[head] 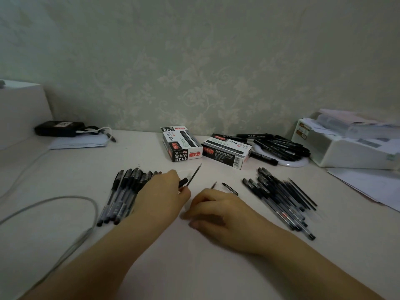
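The left hand lies near the middle of the white table, its fingertips pinching a thin pen close to its near end. The pen slants up off the table, its tip pointing far and right towards the boxes. A short black piece shows at the fingertips beside the pen; what it is cannot be told.

The right hand rests on the table just right of the left, fingers curled narrowly round a refill. Only the refill's tip pokes out past the knuckles on the far side. A loose pen cap lies on the table just right of that tip, apart from the hand.

A row of pens lies to the left, partly under the left wrist. A heap of pens lies to the right, well apart from the right hand. Farther off stand two pen boxes, side by side, and right of them a pile of markers. A grey cable loops at the near left.
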Demonstrator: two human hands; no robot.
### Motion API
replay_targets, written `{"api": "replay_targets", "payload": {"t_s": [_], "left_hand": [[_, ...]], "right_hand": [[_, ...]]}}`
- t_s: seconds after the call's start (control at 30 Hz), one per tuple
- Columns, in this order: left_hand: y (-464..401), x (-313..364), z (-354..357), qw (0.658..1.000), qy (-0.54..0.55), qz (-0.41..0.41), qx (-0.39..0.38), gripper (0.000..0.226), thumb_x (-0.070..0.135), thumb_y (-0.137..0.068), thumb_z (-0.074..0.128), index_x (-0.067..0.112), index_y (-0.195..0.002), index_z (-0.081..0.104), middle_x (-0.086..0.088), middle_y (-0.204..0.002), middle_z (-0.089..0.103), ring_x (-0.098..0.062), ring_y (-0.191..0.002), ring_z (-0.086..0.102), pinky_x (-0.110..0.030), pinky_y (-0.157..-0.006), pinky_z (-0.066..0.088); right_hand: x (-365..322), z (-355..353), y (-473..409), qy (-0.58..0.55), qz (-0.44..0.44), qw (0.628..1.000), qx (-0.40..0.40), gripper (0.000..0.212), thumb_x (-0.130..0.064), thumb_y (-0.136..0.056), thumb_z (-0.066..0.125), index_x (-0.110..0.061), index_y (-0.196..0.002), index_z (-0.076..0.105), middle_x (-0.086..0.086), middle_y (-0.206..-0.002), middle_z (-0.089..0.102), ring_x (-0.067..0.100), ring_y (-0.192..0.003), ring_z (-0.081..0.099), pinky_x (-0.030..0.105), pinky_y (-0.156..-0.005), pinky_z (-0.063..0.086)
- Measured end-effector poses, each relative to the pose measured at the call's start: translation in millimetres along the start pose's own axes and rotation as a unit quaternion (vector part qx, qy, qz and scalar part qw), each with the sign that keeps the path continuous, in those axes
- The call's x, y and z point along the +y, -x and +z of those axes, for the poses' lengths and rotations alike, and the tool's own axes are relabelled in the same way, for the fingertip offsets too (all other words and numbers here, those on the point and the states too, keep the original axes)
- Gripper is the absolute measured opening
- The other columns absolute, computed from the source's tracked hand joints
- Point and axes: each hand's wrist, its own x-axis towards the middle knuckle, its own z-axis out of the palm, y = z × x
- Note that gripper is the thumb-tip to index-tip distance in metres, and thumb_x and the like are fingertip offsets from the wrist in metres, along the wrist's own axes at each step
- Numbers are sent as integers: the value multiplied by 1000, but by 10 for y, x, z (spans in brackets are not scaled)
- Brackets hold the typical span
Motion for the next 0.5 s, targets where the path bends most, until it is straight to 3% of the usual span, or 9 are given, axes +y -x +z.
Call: {"api": "replay_targets", "payload": {"t_s": [0.1, 0.17, 0.27, 0.37, 0.5], "left_hand": [[3, 41, -28, 999, 40, 16, 13, 17, 35, -89, 53, 18, -88, 55, 3, -77, 61, -17, -73, 57, -33, -63, 48], [18, 94, -44, 994, 101, 37, 21, 15, 36, -88, 56, 21, -85, 55, 6, -72, 60, -13, -69, 56, -32, -63, 47], [57, 175, -23, 987, 136, 85, 5, 14, 37, -88, 57, 25, -82, 53, 9, -65, 56, -5, -61, 52, -31, -60, 46], [91, 205, 32, 981, 141, 123, -41, 13, 37, -90, 55, 26, -83, 54, 9, -63, 55, -5, -59, 51, -33, -59, 47], [103, 174, 60, 973, 158, 151, -70, 13, 44, -96, 47, 32, -94, 53, 7, -66, 56, -6, -61, 52, -29, -56, 43]], "right_hand": [[23, -11, -17, -89, 99, 984, 121, 10, -19, -90, 68, -23, -95, 75, -10, -90, 69, 5, -84, 64, 18, -77, 50], [45, -63, -40, -220, 209, 934, 186, 4, -25, -90, 70, -22, -92, 71, -6, -81, 71, 5, -73, 66, 18, -67, 53], [94, -117, -35, -382, 314, 850, 183, 35, -47, -80, 71, -18, -100, 69, 0, -76, 73, 9, -66, 66, 18, -61, 51], [95, -94, -22, -419, 313, 838, 157, 22, -38, -89, 66, -17, -95, 72, -1, -73, 70, 7, -63, 61, 16, -57, 46], [123, -122, -30, -399, 314, 837, 205, 20, -21, -100, 54, -10, -93, 69, -2, -67, 66, 8, -59, 58, 18, -57, 49]]}}
